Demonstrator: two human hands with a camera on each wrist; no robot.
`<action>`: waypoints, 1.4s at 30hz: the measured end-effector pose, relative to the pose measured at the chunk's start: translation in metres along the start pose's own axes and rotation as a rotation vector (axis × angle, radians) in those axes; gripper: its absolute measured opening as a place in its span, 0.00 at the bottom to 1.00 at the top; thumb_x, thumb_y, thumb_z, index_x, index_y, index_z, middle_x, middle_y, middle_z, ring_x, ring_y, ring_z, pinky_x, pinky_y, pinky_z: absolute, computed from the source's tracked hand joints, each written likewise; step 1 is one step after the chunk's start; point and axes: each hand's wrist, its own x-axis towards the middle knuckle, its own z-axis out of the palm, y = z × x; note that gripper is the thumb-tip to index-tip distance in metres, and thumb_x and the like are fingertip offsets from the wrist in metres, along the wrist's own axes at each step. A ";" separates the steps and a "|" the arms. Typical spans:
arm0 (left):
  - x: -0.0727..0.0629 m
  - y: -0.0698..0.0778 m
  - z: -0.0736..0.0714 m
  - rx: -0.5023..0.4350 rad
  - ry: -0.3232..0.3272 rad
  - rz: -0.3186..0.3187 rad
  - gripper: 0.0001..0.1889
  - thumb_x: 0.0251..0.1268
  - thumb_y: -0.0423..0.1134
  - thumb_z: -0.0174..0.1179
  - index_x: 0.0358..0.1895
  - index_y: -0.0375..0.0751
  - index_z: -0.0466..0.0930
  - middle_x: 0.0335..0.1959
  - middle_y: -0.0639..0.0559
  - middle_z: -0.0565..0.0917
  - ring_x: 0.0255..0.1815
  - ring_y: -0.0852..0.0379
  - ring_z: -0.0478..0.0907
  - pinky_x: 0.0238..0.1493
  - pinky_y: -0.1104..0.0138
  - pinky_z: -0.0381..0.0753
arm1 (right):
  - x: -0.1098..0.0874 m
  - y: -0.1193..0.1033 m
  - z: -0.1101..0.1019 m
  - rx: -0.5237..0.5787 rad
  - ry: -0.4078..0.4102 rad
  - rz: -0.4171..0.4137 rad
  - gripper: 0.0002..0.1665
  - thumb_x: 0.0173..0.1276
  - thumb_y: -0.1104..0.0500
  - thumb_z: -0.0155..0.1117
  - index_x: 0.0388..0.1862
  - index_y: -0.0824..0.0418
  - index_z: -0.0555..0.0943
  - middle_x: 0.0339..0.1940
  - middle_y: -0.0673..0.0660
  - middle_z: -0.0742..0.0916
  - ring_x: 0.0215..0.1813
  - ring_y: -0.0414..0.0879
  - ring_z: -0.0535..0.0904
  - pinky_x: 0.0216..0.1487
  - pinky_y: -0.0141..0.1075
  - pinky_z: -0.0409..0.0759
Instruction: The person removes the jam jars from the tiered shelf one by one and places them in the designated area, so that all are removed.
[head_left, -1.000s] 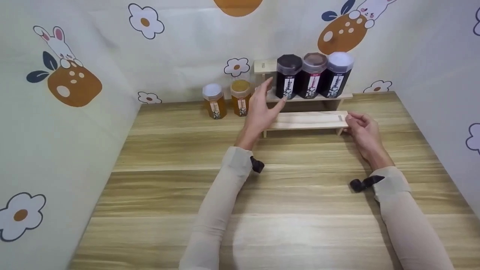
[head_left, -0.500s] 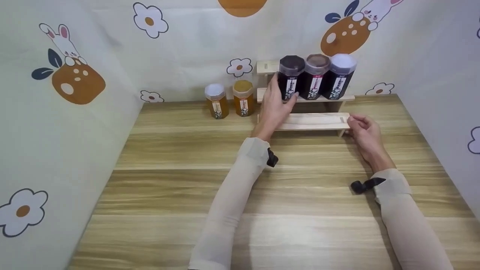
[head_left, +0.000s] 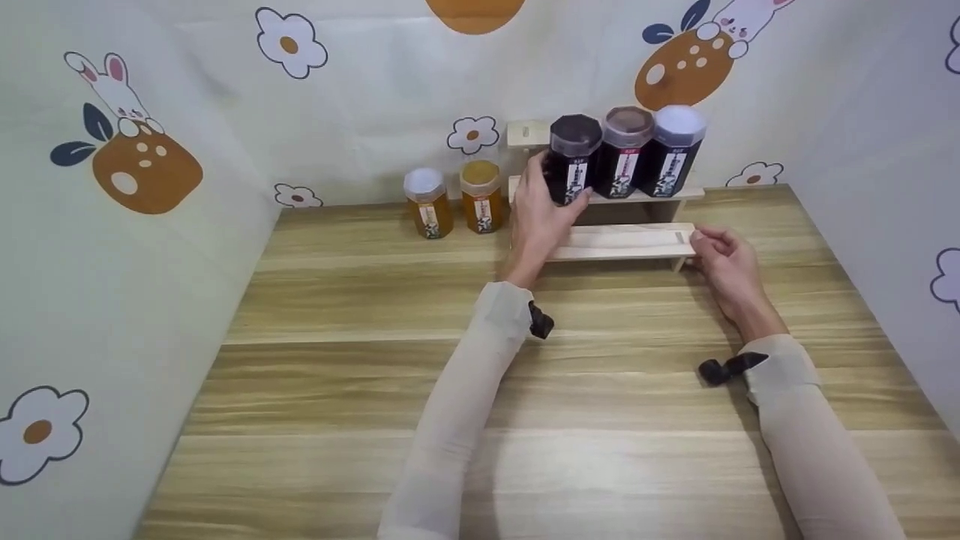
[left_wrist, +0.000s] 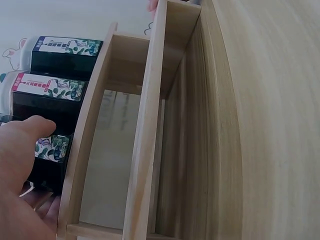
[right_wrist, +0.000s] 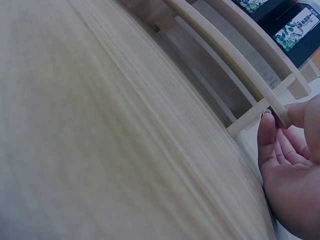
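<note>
My left hand (head_left: pixel 541 214) grips the dark jar with a black lid (head_left: pixel 576 161), the leftmost of three dark jars on the middle tier of a stepped wooden rack (head_left: pixel 622 241). In the left wrist view its thumb lies across the label, and part of the jar (left_wrist: pixel 47 172) is hidden by the hand. Beside it stand a dark jar with a brown lid (head_left: pixel 624 157) and one with a white lid (head_left: pixel 673 154). My right hand (head_left: pixel 731 266) pinches the right end of the lowest shelf between thumb and fingers, as the right wrist view also shows.
Left of the rack, two smaller amber jars stand on the wood-grain table (head_left: pixel 360 375): one with a white lid (head_left: pixel 429 206), one with a yellow lid (head_left: pixel 481 199). A patterned backdrop (head_left: pixel 375 97) rises close behind the rack and along both sides.
My left hand has moved right to the black-lidded jar and closed round it. That jar has shifted slightly toward me from the row. My right hand has stayed on the shelf end.
</note>
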 end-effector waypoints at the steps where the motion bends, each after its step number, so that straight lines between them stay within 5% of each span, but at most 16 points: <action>1: -0.001 -0.001 -0.001 -0.006 0.003 -0.003 0.45 0.60 0.52 0.80 0.77 0.46 0.67 0.72 0.48 0.80 0.72 0.52 0.80 0.75 0.60 0.80 | 0.000 0.000 0.000 -0.002 0.002 -0.005 0.18 0.80 0.59 0.67 0.62 0.64 0.76 0.44 0.51 0.90 0.41 0.38 0.88 0.45 0.27 0.90; 16: -0.018 -0.021 -0.026 -0.078 0.088 0.010 0.43 0.49 0.53 0.83 0.71 0.52 0.75 0.63 0.52 0.86 0.60 0.56 0.84 0.65 0.60 0.85 | 0.000 0.001 0.002 -0.024 0.016 -0.004 0.18 0.81 0.58 0.67 0.62 0.64 0.76 0.44 0.50 0.89 0.41 0.38 0.87 0.44 0.26 0.89; 25: -0.017 -0.036 -0.049 -0.099 0.129 -0.014 0.44 0.47 0.51 0.84 0.71 0.50 0.76 0.63 0.50 0.87 0.61 0.54 0.85 0.65 0.59 0.85 | 0.000 0.000 0.001 -0.030 0.021 0.002 0.21 0.81 0.57 0.67 0.65 0.65 0.75 0.45 0.51 0.89 0.42 0.38 0.87 0.45 0.26 0.89; 31: -0.013 -0.057 -0.069 -0.150 0.189 -0.058 0.43 0.50 0.50 0.85 0.71 0.49 0.75 0.63 0.48 0.87 0.59 0.55 0.87 0.61 0.68 0.87 | -0.001 -0.001 0.001 -0.041 0.021 -0.001 0.22 0.81 0.57 0.67 0.65 0.65 0.75 0.45 0.50 0.89 0.43 0.37 0.87 0.45 0.26 0.88; 37: -0.013 -0.072 -0.082 -0.120 0.214 -0.130 0.44 0.48 0.55 0.84 0.68 0.48 0.74 0.61 0.49 0.88 0.61 0.52 0.85 0.67 0.56 0.84 | 0.000 0.000 0.000 -0.030 0.020 -0.005 0.20 0.81 0.58 0.67 0.63 0.65 0.75 0.45 0.50 0.89 0.42 0.37 0.88 0.44 0.26 0.88; 42: -0.016 -0.081 -0.094 -0.094 0.192 -0.105 0.45 0.47 0.55 0.85 0.68 0.46 0.72 0.61 0.47 0.87 0.61 0.49 0.84 0.67 0.56 0.83 | 0.000 0.000 -0.001 -0.043 0.023 0.006 0.20 0.81 0.57 0.67 0.64 0.63 0.76 0.45 0.50 0.89 0.42 0.37 0.88 0.45 0.26 0.89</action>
